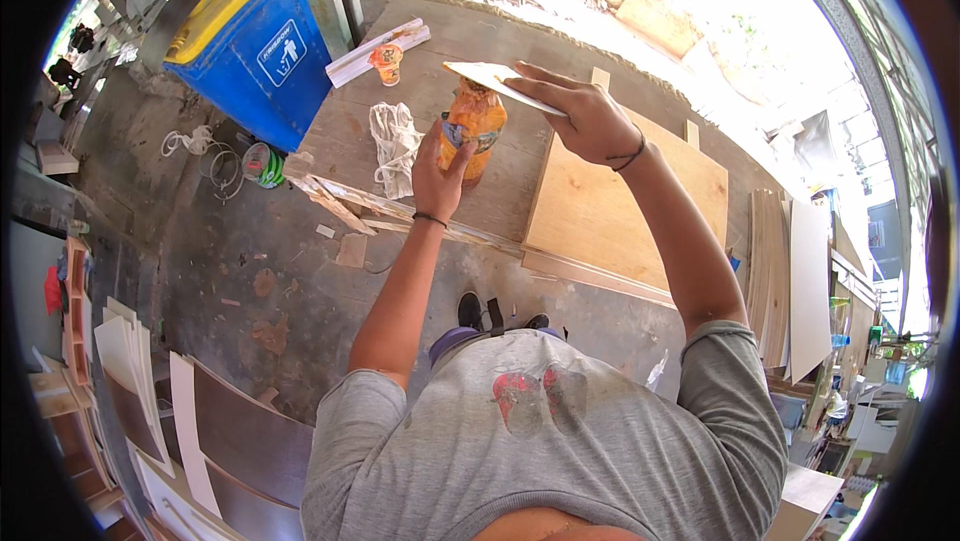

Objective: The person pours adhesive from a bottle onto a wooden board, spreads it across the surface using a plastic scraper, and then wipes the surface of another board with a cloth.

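Observation:
My left hand (pixel 438 176) is wrapped round an orange plastic container (pixel 480 133), apparently a jar or bottle, with a dark, smeared top. Above its mouth, a thin white flat piece (pixel 515 89) is gripped in my right hand (pixel 592 123), fingers along its upper face and its far tip over the opening. Whether the piece touches the rim I cannot tell. Both hands are over a worn wooden table (pixel 345 131). A bundle of white cord or cloth (pixel 395 146) lies left of the container, and a small orange cup (pixel 386 65) stands farther back.
Plywood panels (pixel 630 206) lie stacked on the table's right side. White strips (pixel 365 59) lie at its back left, near a blue bin (pixel 255 61) with a yellow lid. A green can (pixel 263 166) stands on the floor. Boards (pixel 808 281) lean at the right.

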`<state>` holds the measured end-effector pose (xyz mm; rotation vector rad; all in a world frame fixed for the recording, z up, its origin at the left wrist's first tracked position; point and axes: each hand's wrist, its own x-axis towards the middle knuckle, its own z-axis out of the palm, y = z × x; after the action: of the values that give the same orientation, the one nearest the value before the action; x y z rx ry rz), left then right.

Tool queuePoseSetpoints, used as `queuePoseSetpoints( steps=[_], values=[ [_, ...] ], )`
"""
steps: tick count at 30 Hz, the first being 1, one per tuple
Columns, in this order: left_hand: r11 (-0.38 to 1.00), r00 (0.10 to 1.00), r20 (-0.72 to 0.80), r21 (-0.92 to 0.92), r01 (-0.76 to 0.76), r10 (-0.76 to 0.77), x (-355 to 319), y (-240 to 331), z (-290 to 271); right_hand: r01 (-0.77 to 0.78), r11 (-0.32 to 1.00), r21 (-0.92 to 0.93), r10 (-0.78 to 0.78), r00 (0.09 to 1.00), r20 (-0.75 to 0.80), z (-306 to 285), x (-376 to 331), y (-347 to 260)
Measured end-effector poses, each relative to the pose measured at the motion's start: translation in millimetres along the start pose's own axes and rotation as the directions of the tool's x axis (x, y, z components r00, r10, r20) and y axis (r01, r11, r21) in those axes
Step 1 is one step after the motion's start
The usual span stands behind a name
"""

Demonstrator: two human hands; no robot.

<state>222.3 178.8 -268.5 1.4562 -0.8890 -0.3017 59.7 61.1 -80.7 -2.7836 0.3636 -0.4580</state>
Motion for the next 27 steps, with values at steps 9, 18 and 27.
queuePoseSetpoints(
  steps=[9,18,27],
  values=[
    [1.000,1.000,0.008,-0.005,-0.001,0.001,-1.7,1.1,2.1,-0.013,0.986,-0.165,0.011,1.000,-0.011,-2.4,-28.4,21.4],
    [0.992,0.993,0.013,-0.047,0.115,-0.114,-1.7,-4.5,-2.0,-0.319,0.935,-0.153,0.330,0.943,0.051,-30.7,-101.4,38.6],
    [0.956,0.960,-0.047,-0.117,0.268,-0.275,-77.2,-10.1,18.3,-0.673,0.650,0.353,0.758,0.610,-0.232,-84.5,-194.2,86.1]
  ],
)
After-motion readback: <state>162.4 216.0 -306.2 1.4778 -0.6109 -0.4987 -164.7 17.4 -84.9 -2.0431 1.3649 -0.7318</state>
